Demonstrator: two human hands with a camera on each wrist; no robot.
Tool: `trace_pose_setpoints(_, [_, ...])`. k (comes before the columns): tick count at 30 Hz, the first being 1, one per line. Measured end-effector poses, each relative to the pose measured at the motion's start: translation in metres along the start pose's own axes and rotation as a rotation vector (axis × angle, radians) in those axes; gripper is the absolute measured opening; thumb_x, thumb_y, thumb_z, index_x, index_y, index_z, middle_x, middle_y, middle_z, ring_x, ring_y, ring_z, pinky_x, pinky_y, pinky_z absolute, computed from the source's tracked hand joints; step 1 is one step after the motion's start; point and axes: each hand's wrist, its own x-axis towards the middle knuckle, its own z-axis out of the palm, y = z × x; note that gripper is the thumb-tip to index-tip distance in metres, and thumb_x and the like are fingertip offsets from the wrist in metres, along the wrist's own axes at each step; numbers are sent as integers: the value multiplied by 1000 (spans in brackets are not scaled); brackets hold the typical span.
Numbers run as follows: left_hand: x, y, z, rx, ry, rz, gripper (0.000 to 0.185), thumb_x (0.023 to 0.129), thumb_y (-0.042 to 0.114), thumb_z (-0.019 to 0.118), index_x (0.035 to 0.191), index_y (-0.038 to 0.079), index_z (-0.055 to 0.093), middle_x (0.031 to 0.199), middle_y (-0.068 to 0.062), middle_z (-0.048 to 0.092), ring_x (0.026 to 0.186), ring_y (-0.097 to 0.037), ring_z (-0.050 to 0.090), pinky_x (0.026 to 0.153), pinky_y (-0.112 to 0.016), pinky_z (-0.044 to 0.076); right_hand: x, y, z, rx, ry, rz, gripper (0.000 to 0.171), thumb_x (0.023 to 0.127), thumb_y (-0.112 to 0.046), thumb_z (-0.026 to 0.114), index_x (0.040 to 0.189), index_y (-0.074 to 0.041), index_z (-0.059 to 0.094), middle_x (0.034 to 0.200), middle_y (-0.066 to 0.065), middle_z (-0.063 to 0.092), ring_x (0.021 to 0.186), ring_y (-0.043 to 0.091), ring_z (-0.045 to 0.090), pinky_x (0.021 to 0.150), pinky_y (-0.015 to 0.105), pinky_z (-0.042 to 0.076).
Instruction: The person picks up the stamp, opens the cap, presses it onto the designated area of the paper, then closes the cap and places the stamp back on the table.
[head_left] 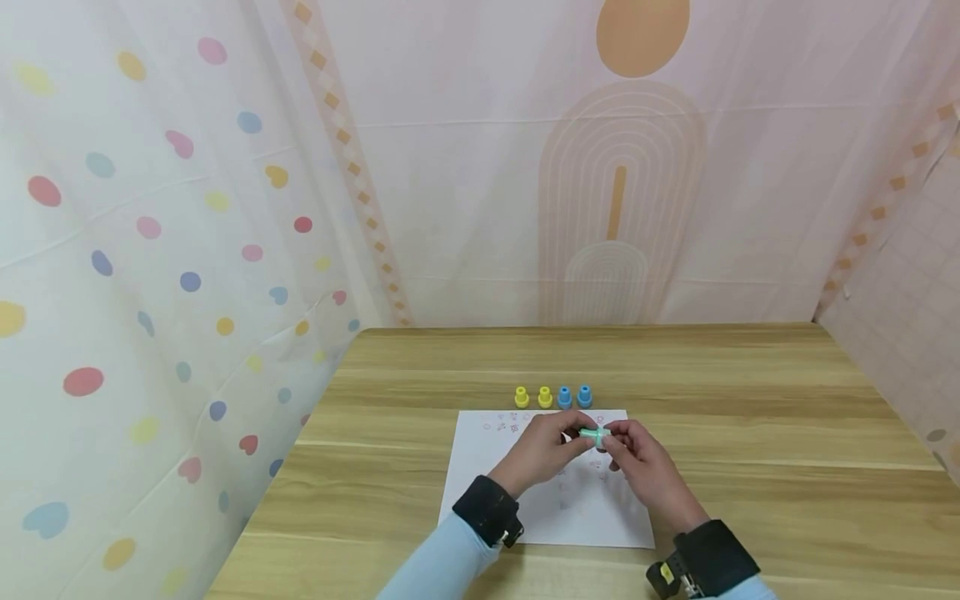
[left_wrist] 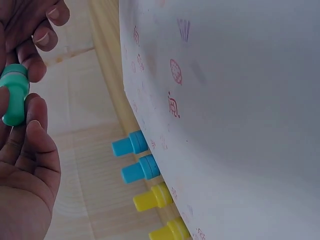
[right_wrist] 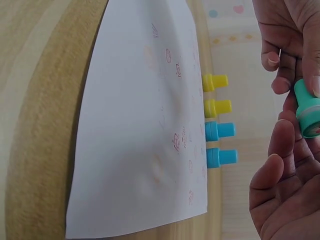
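Both hands met above the far half of a white sheet of paper [head_left: 525,492] that lay flat near the middle of a light wooden worktop [head_left: 787,417]. The left hand [head_left: 542,450] and the right hand [head_left: 643,462] together held a small green plastic stamp [head_left: 595,433], a short cylinder with a narrower neck, clear of the paper. In the left wrist view the left hand's fingertips [left_wrist: 35,112] were curled around the green stamp [left_wrist: 14,95], pinching its body. In the right wrist view the right hand's fingers [right_wrist: 282,135] closed on the same stamp [right_wrist: 307,107], whose round face, bearing a reddish mark, was turned toward the camera. Each hand was thus clamped on the stamp, 1 at each end.

Along the far edge of the paper, 4 small plastic stamps stood upright in a row on the bare wood, just beside the sheet: 2 yellow stamps [head_left: 533,397] toward the left and 2 blue stamps [head_left: 574,396] toward the right, close together. The paper carried many faint reddish stamped prints [left_wrist: 175,72], most of them clustered toward its far edge. The black wrist straps [head_left: 486,510] sat over pale blue sleeves. Patterned fabric screens [head_left: 150,250] enclosed the worktop at its left, far and right sides.
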Motion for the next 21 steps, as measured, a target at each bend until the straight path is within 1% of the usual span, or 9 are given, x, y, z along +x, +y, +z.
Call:
trace_pose_setpoints(3, [-1,0,2,-16,2,-10,16,97,21,66,112,17,69,90,13,63,81,-5,53,68,-21,46,-1,0,1,3,1,-3,27,106,-19,50,126,-2,51,108,14,62,90,23,57,81,40,49])
trace_pose_setpoints(7, [-1,1,4,-31,29,-12,16,97,22,66,111,17,70,86,11,60,77,-7,51,64,-21,44,-1,-2,1,6,4,-9,24,106,-19,49,123,-3,53,106,10,63,91,23,56,83,41,49])
trace_pose_setpoints(11, [-3,3,4,-21,48,-20,16,97,22,66,111,15,70,83,10,58,76,-8,50,62,-21,43,-1,-4,2,14,0,-10,21,106,-20,49,119,-4,54,103,8,65,94,25,57,85,42,49])
trace_pose_setpoints(17, [-4,3,1,-5,7,-8,17,97,23,66,111,15,70,83,9,58,74,-7,49,61,-21,43,-1,-2,4,7,-8,0,23,106,-21,48,119,-4,55,100,6,66,93,24,57,84,41,48])
trace_pose_setpoints(21, [-3,0,-3,-7,-11,5,18,98,25,65,113,17,69,87,10,60,77,-8,51,63,-21,46,-1,-1,6,26,-8,2,28,106,-24,49,124,-4,55,102,7,66,94,27,59,84,42,49])
